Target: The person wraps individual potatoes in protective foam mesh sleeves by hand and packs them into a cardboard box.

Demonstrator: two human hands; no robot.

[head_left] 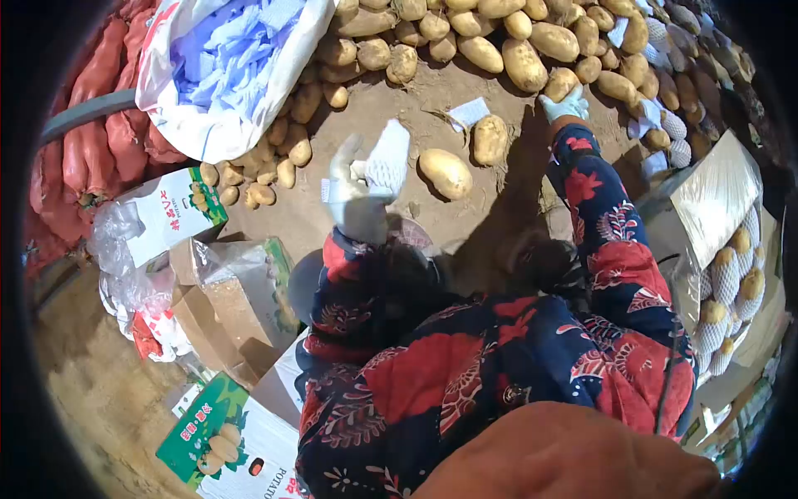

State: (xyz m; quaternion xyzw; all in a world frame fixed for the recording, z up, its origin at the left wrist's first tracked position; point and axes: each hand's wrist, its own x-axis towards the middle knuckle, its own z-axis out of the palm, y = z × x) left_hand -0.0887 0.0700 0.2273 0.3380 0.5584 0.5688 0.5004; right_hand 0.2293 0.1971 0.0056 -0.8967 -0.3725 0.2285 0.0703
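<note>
My left hand (pixel 359 193), in a pale glove, is closed on a white foam net sleeve (pixel 389 160) that sticks up past the fingers. My right hand (pixel 567 106), also gloved, reaches out to the near edge of the potato pile, its fingers around the lower end of a potato (pixel 562 83). Between the hands, a large potato (pixel 445 174) and a smaller potato (pixel 490 139) lie on the dirt. Beside the smaller one is a flat foam sleeve (pixel 469 113).
A white sack (pixel 241 125) full of bluish foam sleeves stands at left, by red mesh bags (pixel 96 125). Printed potato cartons (pixel 170 212) lie along the left. At right, an open box (pixel 706 187) holds sleeved potatoes (pixel 727 283). The potato pile (pixel 482 54) spans the far side.
</note>
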